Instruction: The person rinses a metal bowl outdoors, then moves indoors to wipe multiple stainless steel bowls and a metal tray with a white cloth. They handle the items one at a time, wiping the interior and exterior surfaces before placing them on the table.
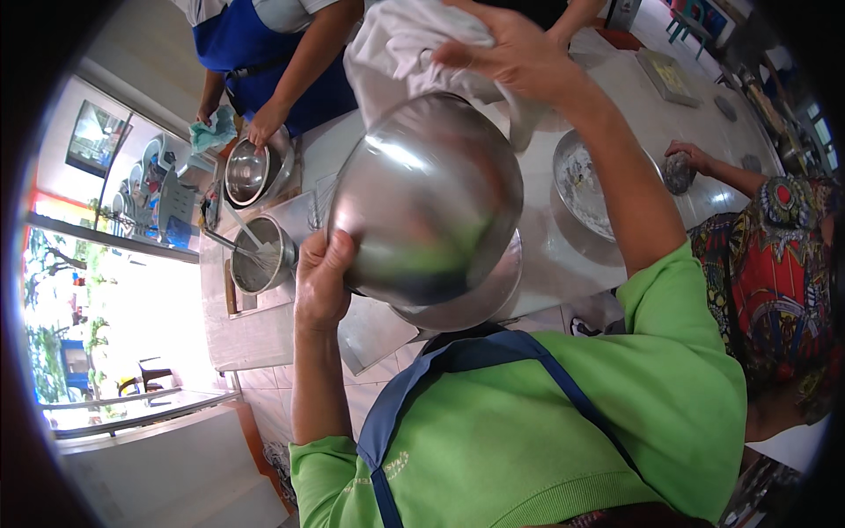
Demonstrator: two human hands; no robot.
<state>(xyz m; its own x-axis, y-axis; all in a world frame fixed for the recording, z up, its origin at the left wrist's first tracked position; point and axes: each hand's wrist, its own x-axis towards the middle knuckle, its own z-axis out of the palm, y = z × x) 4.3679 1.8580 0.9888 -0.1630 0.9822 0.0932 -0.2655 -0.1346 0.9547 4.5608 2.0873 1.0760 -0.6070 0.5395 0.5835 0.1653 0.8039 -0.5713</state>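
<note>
Raised over the table is a shiny stainless-steel bowl [429, 204], tilted with its rounded surface towards me. My left hand [322, 277] grips its edge on the left, thumb on the metal. A bunched white cloth [409, 53] is in my right hand [515, 56], which is slightly blurred, just beyond the bowl's far side. The cloth's folds hang behind the bowl and partly out of view at the top. Beneath the held bowl, another metal bowl [488, 300] shows only in part, near the table's front edge.
A floury metal bowl [584, 185] stands right on the metal table [528, 284]. At left are a mixing bowl [261, 257] with whisk and spatula, and nested bowls [247, 173] touched by a co-worker's hand [267, 122]. Another person's hand [690, 158] holds a dark lump at right.
</note>
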